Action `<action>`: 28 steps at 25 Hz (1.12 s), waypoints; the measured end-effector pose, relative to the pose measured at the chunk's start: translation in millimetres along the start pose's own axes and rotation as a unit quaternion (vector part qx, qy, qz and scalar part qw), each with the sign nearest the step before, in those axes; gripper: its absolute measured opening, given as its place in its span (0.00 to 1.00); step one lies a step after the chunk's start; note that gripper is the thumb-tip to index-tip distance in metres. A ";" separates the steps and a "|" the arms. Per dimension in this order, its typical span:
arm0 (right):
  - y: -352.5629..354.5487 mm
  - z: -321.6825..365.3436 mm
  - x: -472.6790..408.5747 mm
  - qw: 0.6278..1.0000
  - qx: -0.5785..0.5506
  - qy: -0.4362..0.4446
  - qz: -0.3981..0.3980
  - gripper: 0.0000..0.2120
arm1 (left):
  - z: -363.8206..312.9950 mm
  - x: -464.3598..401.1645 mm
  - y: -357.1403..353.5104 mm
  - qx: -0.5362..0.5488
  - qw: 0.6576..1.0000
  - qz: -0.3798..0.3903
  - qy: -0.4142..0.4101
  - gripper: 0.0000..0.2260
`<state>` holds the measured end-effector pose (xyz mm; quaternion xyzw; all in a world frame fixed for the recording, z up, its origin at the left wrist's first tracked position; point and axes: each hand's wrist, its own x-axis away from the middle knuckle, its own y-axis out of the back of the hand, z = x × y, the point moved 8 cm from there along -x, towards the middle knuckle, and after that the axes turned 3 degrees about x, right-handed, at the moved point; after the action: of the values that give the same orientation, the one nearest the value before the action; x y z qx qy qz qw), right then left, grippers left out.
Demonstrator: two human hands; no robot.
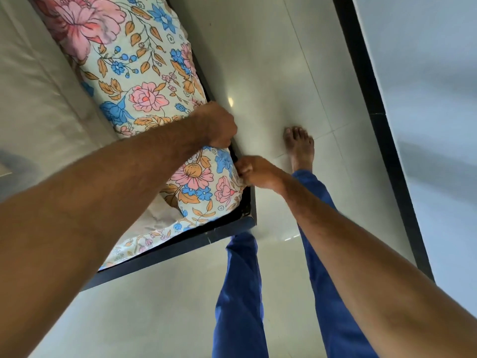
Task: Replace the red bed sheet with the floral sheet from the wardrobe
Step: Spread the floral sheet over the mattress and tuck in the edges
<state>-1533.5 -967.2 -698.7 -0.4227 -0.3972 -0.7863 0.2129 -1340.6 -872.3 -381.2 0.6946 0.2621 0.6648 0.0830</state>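
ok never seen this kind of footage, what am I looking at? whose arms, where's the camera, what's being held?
No robot here: a person wears one wide-angle camera on the head, looking down at their own arms. The left hand and right hand both grip the floral sheet at the mattress edge, apparently tucking it inside the dark bed frame near a corner. Below are the person's blue trousers, a bare foot and the pale tiled floor. No red sheet is in view.

floor (271,60): pale glossy tiles lying beneath both hands | bare foot (299,143): standing just beyond right hand | blue trousers (240,293): showing below hands
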 end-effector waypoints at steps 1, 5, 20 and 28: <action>16.4 62.7 60.2 0.994 -0.031 0.010 0.109 0.21 | -3.5 2.0 -2.5 -0.021 1.000 0.009 -0.004 0.19; 113.4 174.9 185.1 0.977 0.027 0.120 0.175 0.15 | -30.9 -4.6 -28.1 -0.038 0.997 0.068 -0.001 0.25; 217.0 295.4 268.3 0.960 -0.049 0.250 -0.117 0.22 | -33.4 176.1 -42.3 0.430 0.763 -0.356 0.326 0.27; 183.6 441.1 376.4 0.906 0.138 0.400 -0.029 0.22 | -70.7 353.3 -121.9 0.582 0.539 -0.393 0.466 0.26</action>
<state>-1399.5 -720.9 -158.9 -0.0277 -0.3952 -0.8325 0.3873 -1447.4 -617.7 -119.5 0.0099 0.8397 0.4965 -0.2197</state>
